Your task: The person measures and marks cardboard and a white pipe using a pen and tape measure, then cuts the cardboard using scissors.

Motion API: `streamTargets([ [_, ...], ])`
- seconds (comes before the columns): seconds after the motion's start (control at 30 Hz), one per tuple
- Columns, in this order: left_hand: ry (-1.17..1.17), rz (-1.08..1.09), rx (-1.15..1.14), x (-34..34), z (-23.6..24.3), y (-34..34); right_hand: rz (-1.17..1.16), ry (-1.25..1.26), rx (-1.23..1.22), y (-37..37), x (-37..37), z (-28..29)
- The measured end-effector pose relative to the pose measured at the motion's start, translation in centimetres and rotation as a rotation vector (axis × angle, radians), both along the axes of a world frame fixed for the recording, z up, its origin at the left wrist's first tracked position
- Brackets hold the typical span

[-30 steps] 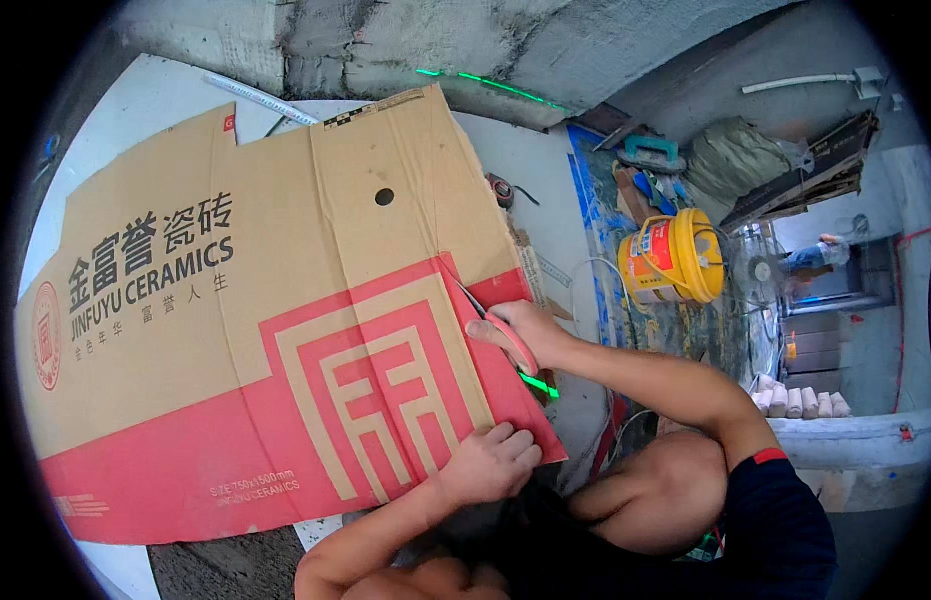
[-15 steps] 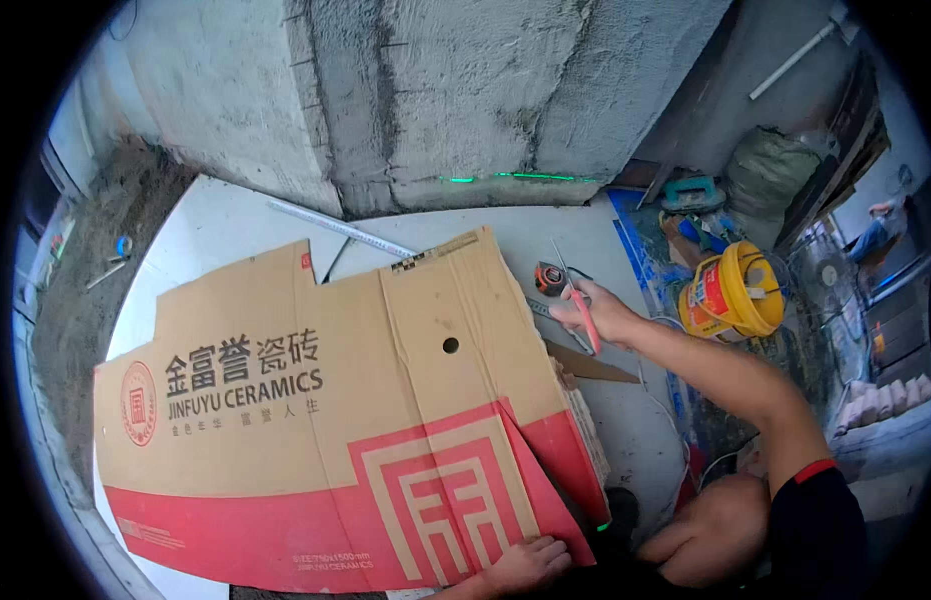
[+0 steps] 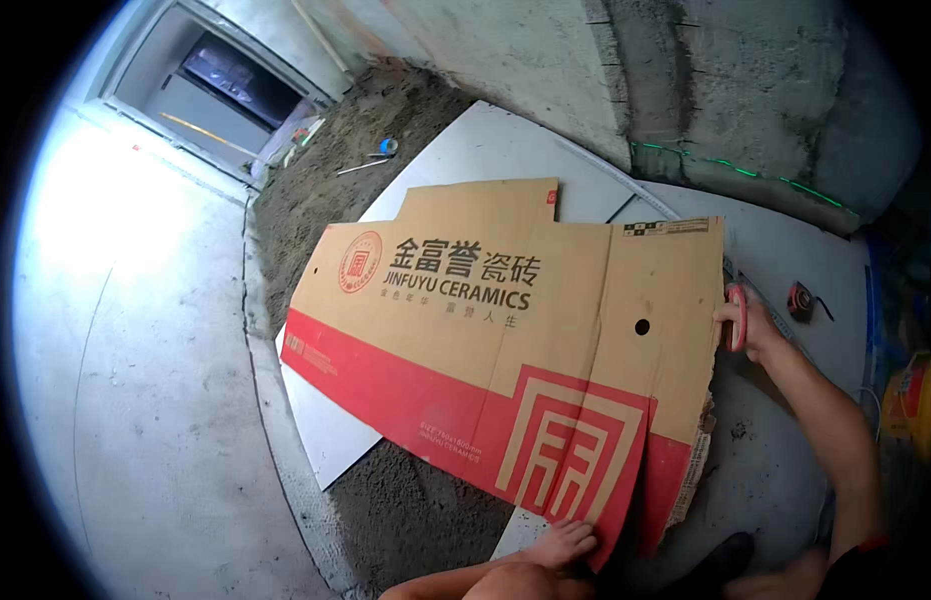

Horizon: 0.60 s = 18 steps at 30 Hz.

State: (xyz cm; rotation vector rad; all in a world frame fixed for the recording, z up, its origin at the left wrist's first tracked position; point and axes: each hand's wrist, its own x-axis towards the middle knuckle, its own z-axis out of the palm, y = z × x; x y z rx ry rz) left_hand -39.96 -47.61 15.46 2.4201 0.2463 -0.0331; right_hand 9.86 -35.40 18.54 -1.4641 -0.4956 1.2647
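A large cut cardboard sheet, tan with a broad red band, printing and a dark hole, lies over white boards. A slit runs up through its red lower right part. My left hand grips the sheet's lower edge with closed fingers. My right hand is closed on red-handled scissors at the sheet's right edge; the blades are hard to make out. A small tape measure lies just to the right, and a long metal rule lies beyond the sheet.
Rough concrete walls rise behind, with a green laser line along the base. Damp mortar borders the boards, with a blue tape roll on it. A pale concrete surface and an opening are at left; a yellow bucket at far right.
The view has swung left and up. My right hand with the scissors has moved up from the slit to the sheet's upper right edge. My left hand remains on the lower edge.
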Motion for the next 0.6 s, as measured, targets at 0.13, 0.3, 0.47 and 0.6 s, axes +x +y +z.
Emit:
streamTargets([
  [0.13,0.205,0.278,0.021,-0.8,0.4,-1.2,-0.096,-0.093,0.142,0.3,0.8,-0.7],
  [0.3,0.183,1.194,-0.434,-4.8,-2.8,-2.5,-0.158,0.172,0.225,-1.1,0.4,0.1],
  [0.47,-0.675,1.822,-1.525,-7.1,-4.1,4.1,-0.319,0.193,0.223,-2.2,-0.1,-0.4],
  [0.6,-0.854,1.828,-1.182,-6.5,-1.9,8.8,-0.340,-0.006,0.150,-5.8,-1.0,-2.5],
])
